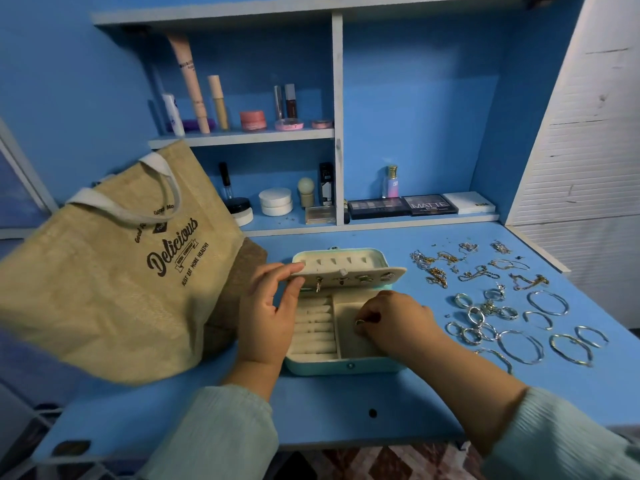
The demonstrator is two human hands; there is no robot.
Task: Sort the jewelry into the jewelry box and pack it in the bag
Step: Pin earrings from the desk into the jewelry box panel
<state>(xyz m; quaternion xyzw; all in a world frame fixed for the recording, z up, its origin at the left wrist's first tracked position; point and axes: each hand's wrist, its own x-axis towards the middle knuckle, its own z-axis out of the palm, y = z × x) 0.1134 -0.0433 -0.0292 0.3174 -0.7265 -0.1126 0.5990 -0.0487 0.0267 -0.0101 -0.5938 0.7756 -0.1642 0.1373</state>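
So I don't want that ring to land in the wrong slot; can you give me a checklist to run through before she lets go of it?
1. Jewelry box open, base flat on the desk: ok.
2. Earring panel held up clear of the compartments by the left hand: ok.
3. Ring pinched in the right hand: ok.
4. Right hand over the open right compartment, not the ring rolls: ok.
5. Whether that compartment already holds anything: cannot tell, the hand covers it.
6. Remaining jewelry still on the desk, bag waiting at left: ok.
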